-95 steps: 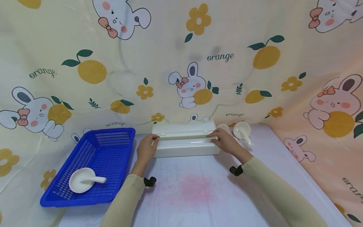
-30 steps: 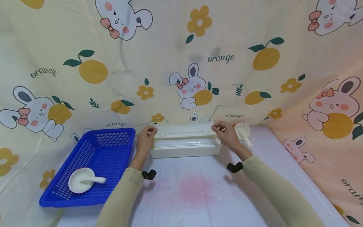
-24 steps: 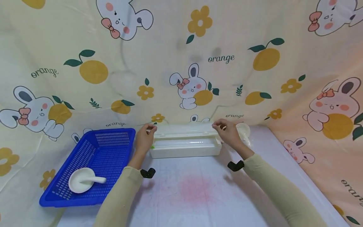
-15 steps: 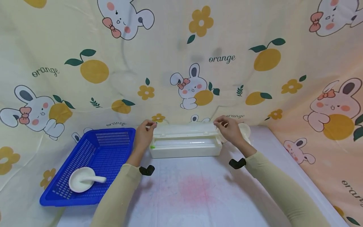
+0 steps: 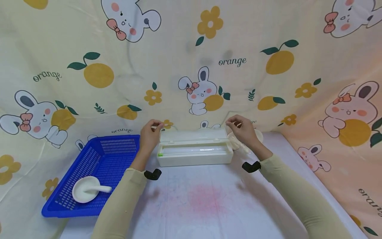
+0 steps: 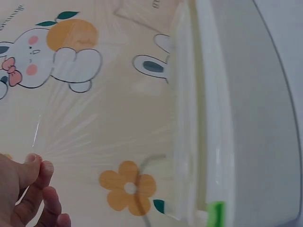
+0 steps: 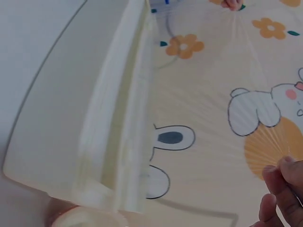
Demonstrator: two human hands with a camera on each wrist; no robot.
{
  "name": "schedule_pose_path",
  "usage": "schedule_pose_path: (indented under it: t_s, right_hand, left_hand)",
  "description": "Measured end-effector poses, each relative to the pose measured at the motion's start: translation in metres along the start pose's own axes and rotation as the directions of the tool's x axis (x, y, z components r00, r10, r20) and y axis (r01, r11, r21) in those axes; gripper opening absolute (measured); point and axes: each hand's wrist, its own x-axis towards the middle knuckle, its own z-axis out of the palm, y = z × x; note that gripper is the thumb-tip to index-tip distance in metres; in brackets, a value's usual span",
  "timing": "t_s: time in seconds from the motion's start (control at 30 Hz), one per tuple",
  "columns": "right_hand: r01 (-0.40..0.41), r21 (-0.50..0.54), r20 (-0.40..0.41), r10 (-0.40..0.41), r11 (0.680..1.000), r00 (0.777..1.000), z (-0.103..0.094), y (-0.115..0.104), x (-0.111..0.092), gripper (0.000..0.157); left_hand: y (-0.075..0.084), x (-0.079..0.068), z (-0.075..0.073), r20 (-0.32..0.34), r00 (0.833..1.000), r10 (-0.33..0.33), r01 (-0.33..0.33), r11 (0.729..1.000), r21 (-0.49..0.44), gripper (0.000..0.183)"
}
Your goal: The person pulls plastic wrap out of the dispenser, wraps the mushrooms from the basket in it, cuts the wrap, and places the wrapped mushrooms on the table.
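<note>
A sheet of clear cling film (image 6: 109, 127) is stretched between my two hands, with creases fanning out from the pinched corners. It comes up from a white cling film dispenser (image 5: 195, 161) at the back of the table, whose lid (image 5: 194, 135) is tilted back. My left hand (image 5: 149, 136) pinches one corner between thumb and index finger, above the dispenser's left end. At the right end and slightly higher, my right hand (image 5: 243, 131) pinches the other corner the same way. The film roll (image 5: 194, 150) shows inside the box, and a green piece (image 6: 217, 213) marks its left end.
A blue plastic basket (image 5: 80, 212) stands on the left, holding a white dish (image 5: 80, 195) with a white spoon (image 5: 101, 189). Behind my right hand are more pale dishes, one dish (image 5: 259, 135) partly hidden. A patterned cloth (image 5: 185, 49) hangs close behind the dispenser.
Both hands have risen from the dispenser's opening to above its lid, drawing the cling film up and away. My right hand now covers more of the dishes behind it.
</note>
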Motion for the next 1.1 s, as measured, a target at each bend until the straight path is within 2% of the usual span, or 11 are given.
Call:
schedule_pose_path:
  t_s: [0.33,0.57,1.1]
  right_hand:
    - [0.013,-0.006,-0.026,-0.013,1.0,1.0,-0.009,-0.011,0.008,0.022]
    - [0.044,-0.006,-0.042,-0.044,0.999,0.998,-0.018,-0.02,0.013,0.019]
    - [0.127,0.004,-0.084,-0.126,0.992,0.988,-0.037,-0.042,0.026,0.02]
  left_hand:
    - [0.016,0.007,-0.009,-0.027,0.998,0.053,-0.055,0.996,-0.07,0.018]
    - [0.027,0.011,-0.014,-0.02,0.998,0.063,-0.064,0.997,-0.054,0.018]
    - [0.054,0.021,-0.028,-0.02,0.996,0.082,-0.084,0.989,-0.123,0.024]
